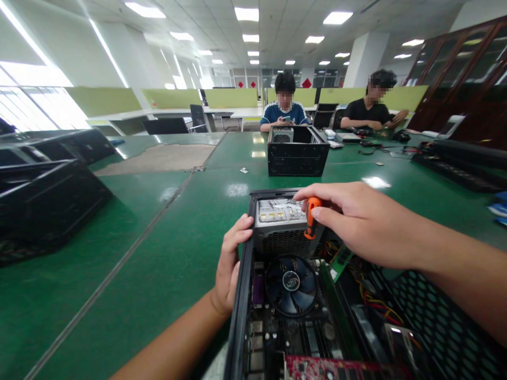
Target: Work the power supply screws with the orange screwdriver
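Note:
An opened black computer case (240, 295) lies in front of me with its inside facing up. My left hand (233, 258) grips the case's left edge, fingers curled over the rim. In my right hand (348, 216) is an orange and black screwdriver (312, 217), pinched between thumb and fingers above the power supply (277, 211). The screwdriver's shaft and tip cannot be made out. Below the power supply sit a round cooling fan (291, 282), a green memory stick (340, 262) and a red circuit card (317, 368). Coloured cables (382, 309) run along the right side.
The green table (178, 253) bears another opened case (297, 158) straight ahead and black cases (47, 195) at the left. A person (285, 105) holds a phone across the table. Another person (368, 108) sits at the right, near loose parts and cables (388, 150).

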### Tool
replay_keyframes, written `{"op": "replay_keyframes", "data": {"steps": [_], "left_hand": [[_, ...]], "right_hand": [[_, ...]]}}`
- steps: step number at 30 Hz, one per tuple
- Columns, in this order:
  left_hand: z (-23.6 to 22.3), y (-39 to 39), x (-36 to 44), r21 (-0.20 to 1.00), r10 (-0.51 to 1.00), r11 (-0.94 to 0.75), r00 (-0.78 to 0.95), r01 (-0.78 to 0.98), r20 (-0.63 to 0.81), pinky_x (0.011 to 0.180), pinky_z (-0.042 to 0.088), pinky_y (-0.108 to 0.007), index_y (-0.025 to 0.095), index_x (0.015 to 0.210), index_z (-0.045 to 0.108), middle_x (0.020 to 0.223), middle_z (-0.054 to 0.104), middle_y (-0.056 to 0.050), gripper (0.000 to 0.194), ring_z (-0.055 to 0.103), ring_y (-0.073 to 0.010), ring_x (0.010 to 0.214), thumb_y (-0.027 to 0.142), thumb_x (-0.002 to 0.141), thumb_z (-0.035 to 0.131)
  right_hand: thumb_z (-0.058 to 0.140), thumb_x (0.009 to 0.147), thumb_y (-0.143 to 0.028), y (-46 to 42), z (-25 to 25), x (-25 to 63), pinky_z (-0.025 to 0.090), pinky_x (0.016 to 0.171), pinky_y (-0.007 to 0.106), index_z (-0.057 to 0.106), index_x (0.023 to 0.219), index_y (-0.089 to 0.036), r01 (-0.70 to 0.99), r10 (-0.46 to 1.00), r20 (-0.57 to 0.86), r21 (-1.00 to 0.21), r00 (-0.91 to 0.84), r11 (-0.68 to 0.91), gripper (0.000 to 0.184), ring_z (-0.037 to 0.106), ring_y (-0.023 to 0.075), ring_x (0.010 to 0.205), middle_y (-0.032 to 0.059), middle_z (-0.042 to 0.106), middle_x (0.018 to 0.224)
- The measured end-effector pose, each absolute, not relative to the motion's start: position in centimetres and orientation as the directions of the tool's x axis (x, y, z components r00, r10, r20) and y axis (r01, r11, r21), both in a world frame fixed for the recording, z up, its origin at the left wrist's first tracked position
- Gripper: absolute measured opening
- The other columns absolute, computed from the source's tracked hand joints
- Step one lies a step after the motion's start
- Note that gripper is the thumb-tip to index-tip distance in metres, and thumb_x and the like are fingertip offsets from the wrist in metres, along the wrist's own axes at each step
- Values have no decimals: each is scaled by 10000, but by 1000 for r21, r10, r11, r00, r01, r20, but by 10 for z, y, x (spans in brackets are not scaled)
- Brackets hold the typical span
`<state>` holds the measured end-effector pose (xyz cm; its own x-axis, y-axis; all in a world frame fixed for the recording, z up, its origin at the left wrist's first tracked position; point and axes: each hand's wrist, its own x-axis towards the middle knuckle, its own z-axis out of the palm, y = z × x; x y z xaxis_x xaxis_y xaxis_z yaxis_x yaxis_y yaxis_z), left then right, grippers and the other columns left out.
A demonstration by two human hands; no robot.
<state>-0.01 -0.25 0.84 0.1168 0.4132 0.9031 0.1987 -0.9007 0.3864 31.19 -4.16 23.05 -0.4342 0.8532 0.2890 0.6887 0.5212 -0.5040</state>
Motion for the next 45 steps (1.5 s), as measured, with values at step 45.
{"op": "replay_keyframes", "data": {"steps": [45], "left_hand": [[4, -3, -1, 394, 418, -901, 112, 183, 902, 1516, 632, -631, 340, 1771, 734, 1818, 819, -140, 506, 733, -363, 1810, 408, 1269, 725]], "right_hand": [[839, 1075, -173, -41, 233, 311, 742, 855, 421, 1026, 1302, -273, 675, 913, 238, -616, -332, 406, 311, 968, 286, 941, 56, 1035, 1158]]}}
